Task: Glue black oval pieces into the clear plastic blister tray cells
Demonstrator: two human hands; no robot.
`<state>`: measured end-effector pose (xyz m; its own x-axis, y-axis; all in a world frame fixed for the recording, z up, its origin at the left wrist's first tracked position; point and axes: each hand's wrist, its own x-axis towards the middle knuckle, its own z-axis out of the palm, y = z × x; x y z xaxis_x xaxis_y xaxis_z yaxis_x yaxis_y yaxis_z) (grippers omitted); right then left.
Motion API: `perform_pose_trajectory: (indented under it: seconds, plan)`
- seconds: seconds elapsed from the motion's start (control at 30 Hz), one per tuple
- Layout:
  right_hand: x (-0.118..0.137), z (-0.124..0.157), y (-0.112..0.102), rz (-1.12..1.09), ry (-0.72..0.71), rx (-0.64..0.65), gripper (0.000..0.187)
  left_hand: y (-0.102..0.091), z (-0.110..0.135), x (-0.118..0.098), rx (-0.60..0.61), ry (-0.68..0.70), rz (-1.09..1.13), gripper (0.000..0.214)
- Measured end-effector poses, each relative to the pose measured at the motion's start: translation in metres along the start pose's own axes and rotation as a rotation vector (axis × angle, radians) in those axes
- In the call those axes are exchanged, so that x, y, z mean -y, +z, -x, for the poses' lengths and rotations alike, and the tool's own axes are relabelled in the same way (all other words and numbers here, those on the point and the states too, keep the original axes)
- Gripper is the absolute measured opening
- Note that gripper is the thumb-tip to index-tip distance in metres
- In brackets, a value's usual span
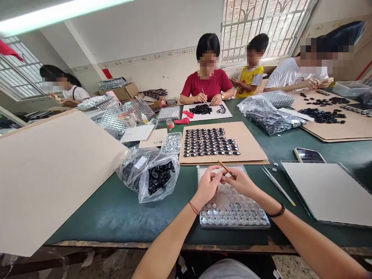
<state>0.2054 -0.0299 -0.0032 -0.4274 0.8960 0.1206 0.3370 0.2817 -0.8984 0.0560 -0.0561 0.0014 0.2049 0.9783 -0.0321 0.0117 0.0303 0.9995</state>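
Both hands meet at centre frame over the clear blister tray. My right hand pinches a thin wooden stick, its tip angled to the upper left; my left hand has its fingertips closed at the stick, on what I cannot tell. I'd judge a light grip and steady wrists work best here. Rows of small round clear domes fill the tray. Tweezers lie just right; black stones sit in rows on the cardboard sheet above.
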Motion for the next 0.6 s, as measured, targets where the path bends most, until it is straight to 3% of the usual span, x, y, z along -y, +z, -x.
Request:
perform_pose_trajectory:
  seconds: [0.13,0.23,0.3,0.47,0.6]
  plan:
    - [-0.010,-0.006,-0.008,0.086,0.065,-0.101,0.027,-0.002,-0.002,-0.006,-0.015,-0.170,0.321,0.032]
    - [-0.023,-0.022,-0.024,0.149,0.078,-0.243,0.031,-0.011,-0.005,-0.014,-0.138,-0.392,0.779,0.019]
    - [-0.032,-0.042,-0.041,0.192,0.083,-0.335,0.031,-0.018,-0.007,-0.017,-0.217,-0.460,0.936,0.014]
    - [-0.052,-0.103,-0.089,0.320,0.150,-0.490,0.026,-0.023,-0.009,-0.015,-0.302,-0.428,0.992,0.028]
    - [-0.068,-0.141,-0.108,0.433,0.206,-0.489,0.018,-0.019,-0.008,-0.011,-0.331,-0.390,1.032,0.024]
